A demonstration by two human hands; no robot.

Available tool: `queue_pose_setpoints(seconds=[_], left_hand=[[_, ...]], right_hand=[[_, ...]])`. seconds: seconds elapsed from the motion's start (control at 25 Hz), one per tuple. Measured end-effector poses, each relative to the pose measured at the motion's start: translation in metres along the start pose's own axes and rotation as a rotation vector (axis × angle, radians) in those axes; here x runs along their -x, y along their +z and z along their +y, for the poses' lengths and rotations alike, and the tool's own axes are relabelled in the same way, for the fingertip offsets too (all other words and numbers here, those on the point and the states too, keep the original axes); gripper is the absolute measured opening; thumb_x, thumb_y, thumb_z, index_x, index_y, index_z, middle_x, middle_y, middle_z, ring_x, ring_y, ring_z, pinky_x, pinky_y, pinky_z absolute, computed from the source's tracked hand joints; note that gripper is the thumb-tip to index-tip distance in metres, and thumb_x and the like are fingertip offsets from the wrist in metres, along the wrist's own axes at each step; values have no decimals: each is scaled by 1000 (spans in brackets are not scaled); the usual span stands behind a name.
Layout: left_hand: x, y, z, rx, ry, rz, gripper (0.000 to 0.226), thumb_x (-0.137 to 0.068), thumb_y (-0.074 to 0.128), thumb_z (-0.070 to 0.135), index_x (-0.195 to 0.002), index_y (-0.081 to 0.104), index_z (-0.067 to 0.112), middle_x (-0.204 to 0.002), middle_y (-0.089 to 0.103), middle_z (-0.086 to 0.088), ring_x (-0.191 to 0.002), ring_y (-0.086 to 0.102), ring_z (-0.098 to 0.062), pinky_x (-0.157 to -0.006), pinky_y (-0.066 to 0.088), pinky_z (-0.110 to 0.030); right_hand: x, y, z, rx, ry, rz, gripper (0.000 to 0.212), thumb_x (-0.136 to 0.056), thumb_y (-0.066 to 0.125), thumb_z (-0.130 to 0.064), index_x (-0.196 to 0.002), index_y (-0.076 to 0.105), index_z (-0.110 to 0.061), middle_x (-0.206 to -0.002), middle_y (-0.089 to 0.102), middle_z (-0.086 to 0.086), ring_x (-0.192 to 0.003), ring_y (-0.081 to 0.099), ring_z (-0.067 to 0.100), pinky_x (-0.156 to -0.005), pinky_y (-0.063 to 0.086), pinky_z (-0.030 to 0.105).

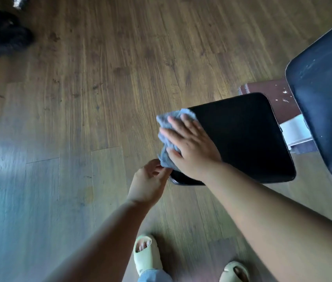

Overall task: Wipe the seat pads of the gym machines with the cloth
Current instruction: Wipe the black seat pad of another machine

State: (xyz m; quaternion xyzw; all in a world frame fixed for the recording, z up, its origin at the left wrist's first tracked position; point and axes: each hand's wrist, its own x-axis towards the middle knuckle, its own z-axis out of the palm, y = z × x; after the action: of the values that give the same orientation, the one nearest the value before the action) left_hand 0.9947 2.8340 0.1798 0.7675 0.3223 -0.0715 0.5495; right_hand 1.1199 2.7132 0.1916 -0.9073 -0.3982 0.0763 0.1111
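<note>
Cloth (pixel 168 127) pressed flat on my seat pad's (pixel 242 139) near-left corner.
My right hand (pixel 189 147) lies spread on the cloth, fingers straight; my left hand (pixel 148 180) pinches its hanging lower end just off the pad's edge, above the wood floor (pixel 79 98).

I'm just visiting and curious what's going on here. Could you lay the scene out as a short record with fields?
Activity: wiping a gym seat pad
Seat pad: black, flat, on a machine frame
Cloth: blue-grey, bunched at the pad's left edge
Right hand: fingers spread, pressing the cloth onto the pad
Left hand: pinching the cloth's lower corner
Back pad: dark, tilted, flecked white, at right
Floor: wood-look planks
Slippers: pale, on the person's feet
</note>
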Motion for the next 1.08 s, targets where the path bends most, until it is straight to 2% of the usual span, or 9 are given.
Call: queue_pose_setpoints(seconds=[0.12,0.28,0.36,0.4,0.56,0.68,0.8,1.0,1.08], left_hand=[[-6,-4,-6,-50,34,-63,52,-72,57,65,-106,69,28,-98,74,12,-93,69,-3,-83,55,-28],[-5,-2,-1,-55,1,-41,41,-80,59,57,-108,67,28,-99,73,11,-92,68,-6,-82,54,-29],[-1,1,2,-67,5,-11,25,-88,63,48,-107,63,32,-98,72,11,-92,68,-6,-76,50,-24],[0,1,4,-75,19,-9,24,-90,62,45,-112,60,36,-99,71,13,-93,67,-5,-74,49,-22],[3,-6,3,-191,149,-118,72,-86,64,54,-148,30,39,-112,66,16,-96,67,-1,-82,55,-27],[3,-6,2,-236,181,-101,77,-87,66,50,-151,25,38,-117,63,15,-98,66,-3,-87,57,-33],[1,0,-3,-148,176,-66,74,-86,70,44,-149,32,37,-114,66,13,-91,67,0,-82,57,-28],[-2,4,-14,-18,163,-81,85,-77,75,56,-148,35,32,-112,69,7,-89,70,-7,-81,58,-28],[-2,1,-15,-14,194,-109,85,-74,73,62,-146,36,37,-108,70,6,-90,70,-9,-80,57,-28]], right_hand=[[35,-13,48,39,-106,-75,57,-99,28,-45,-154,34,-32,-165,20,-4,-154,11,21,-126,7,41],[-6,-10,42,2,296,41,59,-96,32,-41,-154,34,-31,-166,21,0,-154,13,28,-125,6,42],[-28,-5,14,-18,360,50,60,-95,31,-41,-155,32,-33,-167,17,-1,-154,9,29,-125,2,45],[-27,-3,9,-26,265,52,60,-95,30,-43,-154,35,-32,-166,20,-1,-154,10,29,-125,3,45],[27,-15,64,39,-165,-37,55,-98,32,-40,-151,42,-29,-163,28,0,-153,17,24,-125,11,42],[31,-23,98,28,131,35,61,-93,29,-40,-149,45,-26,-162,32,4,-151,24,30,-124,14,43],[-16,-17,55,29,412,83,66,-86,29,-39,-148,45,-25,-161,32,7,-148,25,36,-123,13,47],[-2,-11,29,23,-199,-111,59,-98,28,-43,-156,30,-31,-167,18,-3,-155,6,24,-125,0,41],[21,-21,61,37,-242,-174,59,-101,23,-45,-159,17,-32,-168,8,-6,-155,-2,17,-126,-3,36]])
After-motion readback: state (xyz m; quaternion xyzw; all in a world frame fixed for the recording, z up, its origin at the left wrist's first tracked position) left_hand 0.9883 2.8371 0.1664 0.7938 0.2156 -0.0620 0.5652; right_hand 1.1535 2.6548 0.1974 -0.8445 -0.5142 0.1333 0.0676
